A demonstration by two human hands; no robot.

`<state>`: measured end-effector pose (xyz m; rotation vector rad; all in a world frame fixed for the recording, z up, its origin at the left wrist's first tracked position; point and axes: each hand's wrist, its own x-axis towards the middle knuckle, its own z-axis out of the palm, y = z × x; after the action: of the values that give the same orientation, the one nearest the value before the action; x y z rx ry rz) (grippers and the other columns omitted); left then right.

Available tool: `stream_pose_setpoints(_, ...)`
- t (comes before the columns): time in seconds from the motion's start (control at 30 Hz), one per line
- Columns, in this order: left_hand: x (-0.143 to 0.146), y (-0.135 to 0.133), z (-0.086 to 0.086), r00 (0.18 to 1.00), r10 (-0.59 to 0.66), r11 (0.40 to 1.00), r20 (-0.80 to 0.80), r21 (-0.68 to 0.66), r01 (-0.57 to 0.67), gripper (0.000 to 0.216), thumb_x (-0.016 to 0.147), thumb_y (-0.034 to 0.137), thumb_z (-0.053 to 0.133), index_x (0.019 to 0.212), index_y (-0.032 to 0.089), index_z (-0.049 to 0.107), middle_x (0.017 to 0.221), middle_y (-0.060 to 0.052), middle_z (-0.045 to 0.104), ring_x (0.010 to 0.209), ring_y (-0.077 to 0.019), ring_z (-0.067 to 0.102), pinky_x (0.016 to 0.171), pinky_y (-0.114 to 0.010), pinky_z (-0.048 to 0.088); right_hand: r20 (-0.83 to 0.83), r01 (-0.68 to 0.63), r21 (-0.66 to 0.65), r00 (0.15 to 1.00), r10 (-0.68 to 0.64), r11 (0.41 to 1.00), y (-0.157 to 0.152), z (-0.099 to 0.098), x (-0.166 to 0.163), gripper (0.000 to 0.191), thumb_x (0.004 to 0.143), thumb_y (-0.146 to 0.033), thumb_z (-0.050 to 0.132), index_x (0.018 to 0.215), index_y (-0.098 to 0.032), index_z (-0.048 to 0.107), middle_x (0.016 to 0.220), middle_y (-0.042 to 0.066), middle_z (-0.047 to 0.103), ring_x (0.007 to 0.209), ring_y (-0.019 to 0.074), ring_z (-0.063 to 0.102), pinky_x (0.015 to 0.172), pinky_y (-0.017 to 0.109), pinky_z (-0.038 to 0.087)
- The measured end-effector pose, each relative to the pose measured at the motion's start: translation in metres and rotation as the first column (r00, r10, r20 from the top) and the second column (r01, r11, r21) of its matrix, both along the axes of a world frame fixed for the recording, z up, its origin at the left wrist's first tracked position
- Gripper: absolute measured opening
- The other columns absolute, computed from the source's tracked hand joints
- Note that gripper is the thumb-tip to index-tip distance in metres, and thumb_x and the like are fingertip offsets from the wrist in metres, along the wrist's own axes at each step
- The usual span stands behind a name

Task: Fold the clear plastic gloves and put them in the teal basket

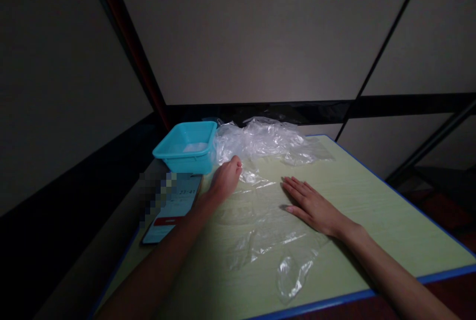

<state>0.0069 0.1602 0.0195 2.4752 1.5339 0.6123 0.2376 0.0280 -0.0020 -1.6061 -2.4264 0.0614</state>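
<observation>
A clear plastic bag (266, 231) lies spread on the table in front of me, its handle-like loop toward the near edge. At its far left corner my left hand (226, 177) is closed, fingers curled round the film; the exact grip is partly hidden. My right hand (310, 206) rests flat, palm down, at the bag's right side, with fingers stretched out. Behind both hands is a crumpled heap of clear plastic bags (267, 137), close to my left fist.
A turquoise plastic basin (189, 164) with something white inside stands at the back left. Before it lies a tablet-like device (178, 206) with a lit screen and a red strip. The light-green table (386, 240) has a blue edge; wall panels (256, 37) rise behind it.
</observation>
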Motion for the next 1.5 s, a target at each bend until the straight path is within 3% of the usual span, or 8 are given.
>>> stream_pose_setpoints(0.1,-0.008,-0.006,0.001,0.994,-0.069,0.997,0.082,0.043,0.066,0.024,0.077,0.004,0.05,0.098,0.017,0.052,0.068,0.002,0.058,0.067,-0.0139,0.059,0.062,-0.023,0.045,-0.012,-0.007,-0.001,1.0,0.007,1.0,0.0,0.0,0.0,0.063,0.089,-0.054,0.03,0.138,-0.015,0.028,0.143,0.012,0.028,0.131,0.0265,0.023,0.105,0.047,0.024)
stream_pose_setpoints(0.3,-0.019,-0.038,0.004,0.944,-0.277,0.956,0.179,0.15,0.252,0.034,0.071,0.003,0.049,0.1,0.019,0.049,0.071,0.004,0.058,0.069,-0.013,0.058,0.07,-0.023,0.044,-0.013,-0.008,-0.035,1.0,0.008,0.999,0.0,0.0,0.0,0.065,0.089,-0.054,0.028,0.138,-0.012,0.027,0.143,0.014,0.027,0.131,0.0258,0.023,0.106,0.047,0.023)
stream_pose_setpoints(0.5,-0.019,-0.069,0.003,0.892,-0.413,0.901,0.183,0.226,0.37,0.034,0.07,0.002,0.05,0.1,0.02,0.051,0.078,0.001,0.06,0.077,-0.0159,0.057,0.076,-0.029,0.042,-0.057,0.01,-0.026,0.998,-0.012,1.0,0.0,0.0,0.001,0.063,0.088,-0.054,0.032,0.137,-0.015,0.03,0.142,0.012,0.03,0.131,0.0253,0.025,0.106,0.046,0.023)
stream_pose_setpoints(0.7,-0.016,-0.084,-0.004,0.855,-0.512,0.848,0.079,0.201,0.49,0.031,0.073,0.003,0.049,0.101,0.017,0.054,0.078,-0.002,0.061,0.077,-0.0186,0.056,0.075,-0.032,0.042,-0.1,-0.008,-0.027,0.995,0.006,1.0,-0.001,0.004,0.0,0.06,0.09,-0.05,0.034,0.14,-0.019,0.024,0.143,0.01,0.028,0.131,0.0237,0.024,0.106,0.048,0.022)
stream_pose_setpoints(0.87,-0.016,-0.092,-0.007,0.841,-0.533,0.844,0.095,0.129,0.521,0.03,0.072,0.007,0.057,0.099,0.019,0.055,0.082,-0.002,0.063,0.081,-0.0187,0.057,0.078,-0.032,0.043,-0.076,-0.159,-0.06,0.985,0.155,0.985,0.005,0.02,-0.013,0.061,0.089,-0.05,0.034,0.141,-0.02,0.02,0.145,0.009,0.022,0.133,0.0236,0.018,0.106,0.048,0.019)
stream_pose_setpoints(1.0,-0.015,-0.094,-0.006,0.843,-0.524,0.848,0.12,0.166,0.503,0.021,0.078,0.014,0.056,0.098,0.019,0.056,0.097,-0.005,0.063,0.093,-0.02,0.056,0.084,-0.033,0.042,-0.027,-0.286,-0.077,0.958,0.284,0.955,0.016,0.027,-0.027,0.066,0.088,-0.053,0.033,0.141,-0.017,0.017,0.145,0.011,0.02,0.133,0.0237,0.018,0.107,0.047,0.017)
stream_pose_setpoints(1.1,-0.015,-0.092,-0.007,0.86,-0.503,0.858,0.088,0.171,0.484,0.021,0.082,0.016,0.053,0.102,0.018,0.057,0.104,-0.006,0.062,0.097,-0.0206,0.056,0.086,-0.034,0.042,0.017,-0.307,-0.107,0.95,0.31,0.946,0.022,0.022,-0.032,0.069,0.088,-0.055,0.031,0.141,-0.013,0.019,0.145,0.013,0.02,0.133,0.0235,0.017,0.108,0.047,0.014)
stream_pose_setpoints(1.5,-0.017,-0.086,-0.013,0.856,-0.517,0.838,-0.03,0.185,0.513,0.016,0.083,0.013,0.049,0.081,0.018,0.064,0.087,-0.005,0.065,0.084,-0.0188,0.058,0.079,-0.033,0.044,-0.03,-0.357,-0.099,0.934,0.356,0.929,0.022,0.01,-0.033,0.073,0.087,-0.056,0.032,0.142,-0.015,0.009,0.146,0.013,0.015,0.134,0.0226,0.015,0.108,0.047,0.01)
